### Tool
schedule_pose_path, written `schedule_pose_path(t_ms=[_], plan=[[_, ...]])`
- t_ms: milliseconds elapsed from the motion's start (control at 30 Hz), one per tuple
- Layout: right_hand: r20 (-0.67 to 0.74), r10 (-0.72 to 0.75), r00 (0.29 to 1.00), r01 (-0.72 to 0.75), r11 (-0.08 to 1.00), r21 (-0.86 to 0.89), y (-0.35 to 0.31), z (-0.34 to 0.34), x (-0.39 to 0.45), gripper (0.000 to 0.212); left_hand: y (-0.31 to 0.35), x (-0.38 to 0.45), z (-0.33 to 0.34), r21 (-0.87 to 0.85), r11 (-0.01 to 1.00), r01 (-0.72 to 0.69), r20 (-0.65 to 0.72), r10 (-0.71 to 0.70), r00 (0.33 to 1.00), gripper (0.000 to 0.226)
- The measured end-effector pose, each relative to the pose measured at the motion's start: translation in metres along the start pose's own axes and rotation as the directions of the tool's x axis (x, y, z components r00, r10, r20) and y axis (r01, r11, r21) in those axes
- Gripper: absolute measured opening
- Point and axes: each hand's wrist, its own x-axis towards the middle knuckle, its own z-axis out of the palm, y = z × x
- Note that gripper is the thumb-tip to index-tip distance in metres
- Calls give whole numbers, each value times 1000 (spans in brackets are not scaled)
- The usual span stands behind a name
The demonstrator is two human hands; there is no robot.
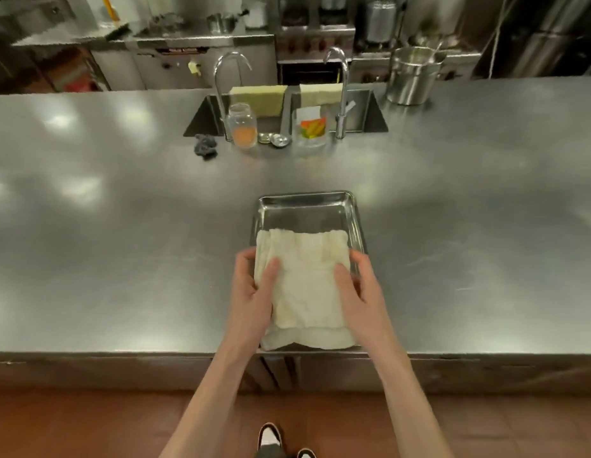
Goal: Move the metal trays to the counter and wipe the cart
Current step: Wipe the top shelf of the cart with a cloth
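Note:
A shiny metal tray (305, 211) rests on the steel counter (122, 242), its near end at the counter's front edge. A folded cream cloth (304, 282) lies in the tray and covers its near two thirds. My left hand (252, 289) grips the tray's left side, thumb pressed on the cloth. My right hand (360, 285) grips the right side the same way. The cart is not in view.
A double sink (366, 114) with two taps (229, 94) is set in the counter's far side. Near it stand a glass jar (242, 125), small metal lids (274, 139), a plastic packet (312, 128) and a dark scrubber (205, 146). A large steel pot (411, 76) stands far right.

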Motion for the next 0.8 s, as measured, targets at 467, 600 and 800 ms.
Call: schedule_pose_path(t_ms=[467, 600, 800], plan=[[-569, 91, 818, -122, 992, -16, 12, -90, 2, 22, -18, 78, 144, 56, 983, 175, 539, -177, 823, 26], [-684, 132, 718, -166, 986, 16, 19, -111, -11, 23, -29, 76, 180, 48, 961, 273, 676, -232, 699, 21], [-824, 168, 541, -191, 979, 74, 24, -147, -42, 20, -45, 58, 243, 93, 968, 233, 796, -212, 567, 35]])
